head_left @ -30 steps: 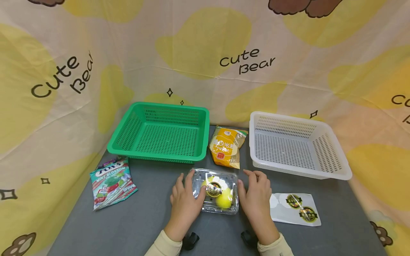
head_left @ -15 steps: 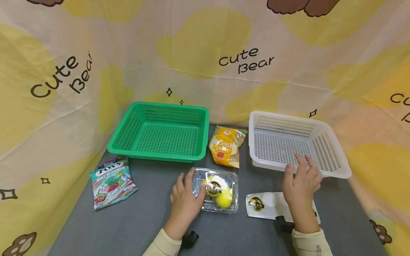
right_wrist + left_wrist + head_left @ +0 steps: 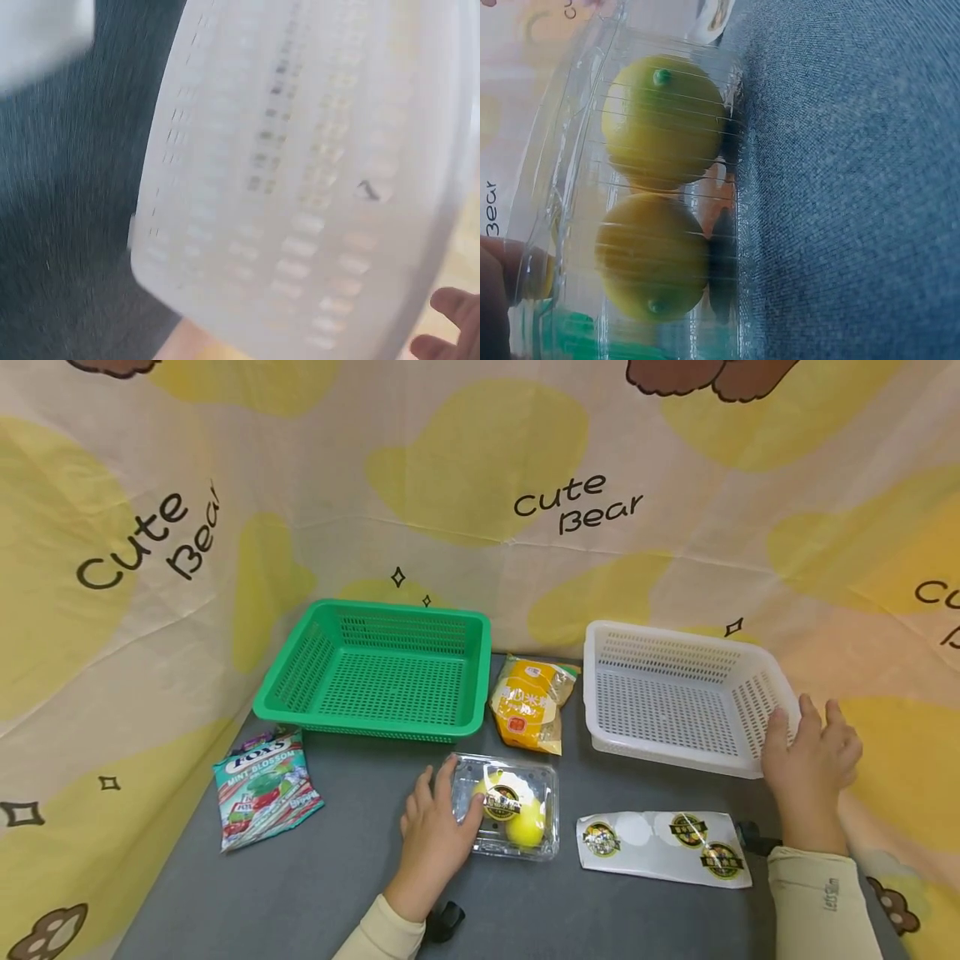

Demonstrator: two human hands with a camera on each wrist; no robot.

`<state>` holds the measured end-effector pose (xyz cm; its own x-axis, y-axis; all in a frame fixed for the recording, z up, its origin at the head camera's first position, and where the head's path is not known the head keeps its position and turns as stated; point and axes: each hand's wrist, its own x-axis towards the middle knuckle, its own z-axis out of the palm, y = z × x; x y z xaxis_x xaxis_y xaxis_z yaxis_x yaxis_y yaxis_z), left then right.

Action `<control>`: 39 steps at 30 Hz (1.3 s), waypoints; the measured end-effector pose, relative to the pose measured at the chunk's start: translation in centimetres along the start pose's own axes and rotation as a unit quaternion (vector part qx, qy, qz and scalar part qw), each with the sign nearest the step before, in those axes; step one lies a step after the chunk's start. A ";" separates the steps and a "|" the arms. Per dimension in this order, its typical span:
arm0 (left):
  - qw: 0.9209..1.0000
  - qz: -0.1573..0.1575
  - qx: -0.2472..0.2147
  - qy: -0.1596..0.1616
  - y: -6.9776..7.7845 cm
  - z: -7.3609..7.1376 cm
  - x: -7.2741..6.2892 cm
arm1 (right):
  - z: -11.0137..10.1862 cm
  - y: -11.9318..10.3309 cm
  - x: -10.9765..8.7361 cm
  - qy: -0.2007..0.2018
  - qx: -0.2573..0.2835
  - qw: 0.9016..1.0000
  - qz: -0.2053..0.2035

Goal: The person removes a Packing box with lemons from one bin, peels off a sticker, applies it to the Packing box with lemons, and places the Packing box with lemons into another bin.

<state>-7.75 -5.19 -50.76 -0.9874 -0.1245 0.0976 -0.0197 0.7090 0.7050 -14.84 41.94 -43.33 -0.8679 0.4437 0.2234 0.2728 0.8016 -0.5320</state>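
Observation:
My left hand (image 3: 437, 837) rests against the left side of a clear plastic clamshell box (image 3: 543, 770), thumb and fingers relaxed along its edge. Inside are two yellow lemon-like fruits (image 3: 525, 823), a round sticker on the lid above them; the left wrist view shows one fruit (image 3: 664, 120) with a green stem end. At the right front corner of the white perforated basket (image 3: 675, 758) is my right hand (image 3: 813, 764), fingers spread and partly over the rim. In the right wrist view, fingertips (image 3: 450, 304) appear just beyond the basket wall (image 3: 375, 225).
A green basket (image 3: 375, 727) stands at the back left, with a yellow food bag (image 3: 528, 706) between the baskets. The Fox's candy bag (image 3: 262, 789) lies far left. A white sticker sheet (image 3: 652, 860) lies right of the clamshell box. A patterned curtain (image 3: 465, 485) encloses the table.
My right hand has moved from beside the clamshell box rightward, across the sticker sheet, to the white basket's right front corner. The sheet is now fully uncovered. My left hand has stayed put.

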 end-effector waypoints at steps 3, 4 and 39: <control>1.000 -0.001 -0.002 -0.002 0.0 0.0 0.0 | -0.2 1.6 1.8 -0.067 -0.034 0.997 0.005; 1.000 -0.001 -0.003 -0.003 0.1 0.0 0.0 | -0.2 2.0 2.2 -0.085 -0.043 0.995 0.007; 0.994 -0.070 -0.021 -0.078 0.1 -1.6 1.0 | -0.2 3.4 3.8 -0.203 -0.090 0.974 0.037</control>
<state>-8.46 -6.31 -49.49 -0.9879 -0.1082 -0.1109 -0.1548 0.6626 0.7328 -17.17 46.44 -44.10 -0.9261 0.3362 -0.1710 0.3767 0.8475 -0.3739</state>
